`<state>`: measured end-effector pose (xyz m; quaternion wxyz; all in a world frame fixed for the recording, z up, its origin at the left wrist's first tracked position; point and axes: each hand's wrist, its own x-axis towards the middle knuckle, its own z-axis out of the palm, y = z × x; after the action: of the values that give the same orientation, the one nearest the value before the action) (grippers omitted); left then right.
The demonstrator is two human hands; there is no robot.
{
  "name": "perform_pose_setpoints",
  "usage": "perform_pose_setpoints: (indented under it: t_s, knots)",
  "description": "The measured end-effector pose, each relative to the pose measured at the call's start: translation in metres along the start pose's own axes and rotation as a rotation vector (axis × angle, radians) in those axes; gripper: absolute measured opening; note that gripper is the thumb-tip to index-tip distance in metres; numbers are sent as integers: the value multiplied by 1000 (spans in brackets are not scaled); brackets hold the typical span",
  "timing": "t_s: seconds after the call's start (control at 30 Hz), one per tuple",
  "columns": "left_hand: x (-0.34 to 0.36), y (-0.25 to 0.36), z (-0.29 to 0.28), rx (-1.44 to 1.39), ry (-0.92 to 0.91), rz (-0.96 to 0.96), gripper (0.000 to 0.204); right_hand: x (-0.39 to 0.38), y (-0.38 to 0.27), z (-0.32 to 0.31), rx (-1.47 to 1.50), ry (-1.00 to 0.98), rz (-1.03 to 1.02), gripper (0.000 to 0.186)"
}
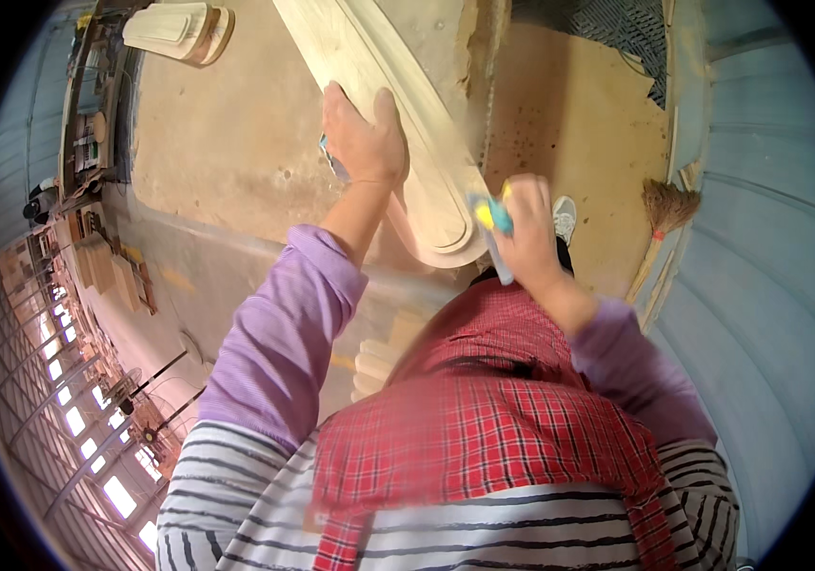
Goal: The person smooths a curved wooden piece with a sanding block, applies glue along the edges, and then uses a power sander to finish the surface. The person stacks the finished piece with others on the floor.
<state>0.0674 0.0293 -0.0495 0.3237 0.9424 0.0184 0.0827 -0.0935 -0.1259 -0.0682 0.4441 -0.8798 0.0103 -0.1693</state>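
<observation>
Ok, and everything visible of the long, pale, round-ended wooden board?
The long, pale, round-ended wooden board has a narrower upper layer following its outline; one piece or stacked is unclear. It slants to the upper left, leaving the frame. The left hand rests on it; the right hand is near its right edge, contact unclear.

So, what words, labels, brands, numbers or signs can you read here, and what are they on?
None that I can read.
Wooden board: no lettering visible.
Blue-and-yellow item in the right hand: too blurred to tell.
Shelves at far left: contents too small to read.
</observation>
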Motion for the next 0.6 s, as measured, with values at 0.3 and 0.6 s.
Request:
perform_pose_setpoints:
  t_s: [0.3, 0.6]
  knots:
    - [-87, 27, -51, 611, -397, 725, 42, -45, 17, -92, 767, 59, 919, 20]
    - [-121, 62, -31, 669, -456, 484, 85, -9, 36, -155, 589, -138, 725, 21]
